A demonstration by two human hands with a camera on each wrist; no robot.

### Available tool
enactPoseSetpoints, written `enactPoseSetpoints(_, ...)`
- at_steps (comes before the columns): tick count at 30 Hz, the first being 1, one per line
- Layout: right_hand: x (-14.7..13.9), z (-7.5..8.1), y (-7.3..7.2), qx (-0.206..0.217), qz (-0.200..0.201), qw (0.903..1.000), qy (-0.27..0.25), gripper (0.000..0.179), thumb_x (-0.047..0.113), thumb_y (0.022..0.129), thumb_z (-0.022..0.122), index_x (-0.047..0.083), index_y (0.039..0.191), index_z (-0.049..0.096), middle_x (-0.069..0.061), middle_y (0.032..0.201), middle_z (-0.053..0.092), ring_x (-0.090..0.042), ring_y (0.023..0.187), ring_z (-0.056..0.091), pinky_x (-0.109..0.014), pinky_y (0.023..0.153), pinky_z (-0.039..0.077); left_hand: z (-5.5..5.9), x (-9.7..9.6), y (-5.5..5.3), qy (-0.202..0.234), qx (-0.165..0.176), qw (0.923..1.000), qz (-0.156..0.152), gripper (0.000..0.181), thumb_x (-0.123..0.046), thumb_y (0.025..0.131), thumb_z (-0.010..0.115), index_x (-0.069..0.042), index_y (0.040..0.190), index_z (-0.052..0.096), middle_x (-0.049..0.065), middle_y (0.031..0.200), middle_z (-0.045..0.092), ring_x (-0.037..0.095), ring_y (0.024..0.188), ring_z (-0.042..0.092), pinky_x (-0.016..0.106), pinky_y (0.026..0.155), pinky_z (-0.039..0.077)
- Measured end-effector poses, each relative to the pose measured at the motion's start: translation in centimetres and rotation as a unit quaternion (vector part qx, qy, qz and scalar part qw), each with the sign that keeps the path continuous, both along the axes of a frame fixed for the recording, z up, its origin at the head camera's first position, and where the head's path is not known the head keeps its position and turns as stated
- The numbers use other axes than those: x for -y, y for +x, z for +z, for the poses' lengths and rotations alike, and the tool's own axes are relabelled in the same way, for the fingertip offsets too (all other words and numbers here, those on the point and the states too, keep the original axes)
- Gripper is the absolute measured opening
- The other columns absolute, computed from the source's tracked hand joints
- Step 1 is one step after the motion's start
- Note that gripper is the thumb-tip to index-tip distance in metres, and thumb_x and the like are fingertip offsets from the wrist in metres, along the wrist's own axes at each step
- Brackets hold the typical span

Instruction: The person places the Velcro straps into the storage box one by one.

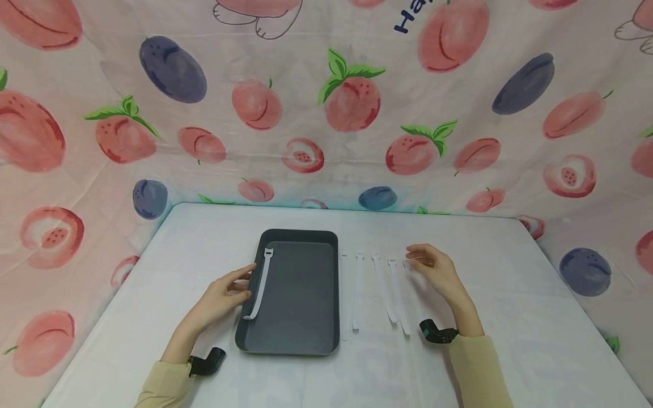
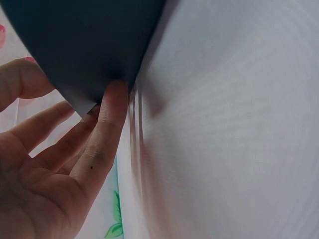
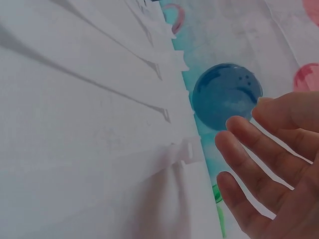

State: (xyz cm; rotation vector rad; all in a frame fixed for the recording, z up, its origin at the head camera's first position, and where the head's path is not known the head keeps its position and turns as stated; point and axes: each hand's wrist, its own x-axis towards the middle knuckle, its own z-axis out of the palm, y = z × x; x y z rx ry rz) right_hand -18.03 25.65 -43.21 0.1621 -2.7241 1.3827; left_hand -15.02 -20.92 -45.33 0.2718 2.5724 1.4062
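My left hand (image 1: pixel 221 297) grips the left rim of a dark grey rectangular tray (image 1: pixel 301 294). In the left wrist view its thumb (image 2: pixel 117 94) presses the tray's outer wall, and other fingertips are hidden behind the edge. Inside the tray, along its left side, lies one white strap (image 1: pixel 262 283) with a slotted square head. Several similar white straps (image 1: pixel 358 294) lie side by side to the right of the tray. My right hand (image 1: pixel 439 272) hovers at the head of the rightmost strap (image 3: pixel 187 152), its fingers loosely bent with nothing seen between them.
Everything stands on a white-covered table (image 1: pixel 520 317). A cloth printed with peaches and plums (image 1: pixel 352 107) hangs behind it and at both sides. A black wrist camera (image 1: pixel 206 361) sits on the left wrist, another black camera (image 1: pixel 436 333) on the right.
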Motion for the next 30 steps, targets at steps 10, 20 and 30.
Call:
enactPoseSetpoints(10, -1.0, -1.5, -0.4, -0.001, -0.009, 0.9999, -0.006, 0.031, 0.007, 0.092, 0.06, 0.001, 0.122, 0.061, -0.02, 0.111, 0.069, -0.03, 0.108, 0.061, -0.014, 0.086, 0.043, 0.1, 0.1, 0.1, -0.004, 0.002, 1.0, 0.003, 0.059, -0.011, 0.09, 0.059, -0.017, 0.147, 0.042, 0.021, 0.138, 0.05, 0.035, 0.116, 0.059, 0.042, 0.089, 0.052)
enactPoseSetpoints(20, -1.1, -2.1, -0.7, 0.011, -0.046, 0.9989, -0.001, 0.031, 0.004, 0.091, 0.058, 0.0, 0.122, 0.061, -0.021, 0.113, 0.068, -0.028, 0.107, 0.06, -0.011, 0.082, 0.041, 0.5, 0.0, 0.2, 0.004, -0.005, 1.0, -0.005, 0.059, -0.013, 0.091, 0.06, -0.016, 0.147, 0.042, 0.022, 0.137, 0.051, 0.034, 0.114, 0.06, 0.041, 0.087, 0.052)
enactPoseSetpoints(30, -1.2, -2.4, -0.8, 0.023, -0.066, 0.9976, -0.001, 0.033, 0.008, 0.091, 0.06, 0.001, 0.124, 0.06, -0.022, 0.116, 0.066, -0.02, 0.097, 0.061, -0.017, 0.078, 0.044, 0.3, 0.1, 0.1, -0.004, 0.0, 1.0, -0.002, 0.059, -0.012, 0.091, 0.059, -0.016, 0.147, 0.041, 0.022, 0.138, 0.05, 0.035, 0.116, 0.059, 0.041, 0.088, 0.053)
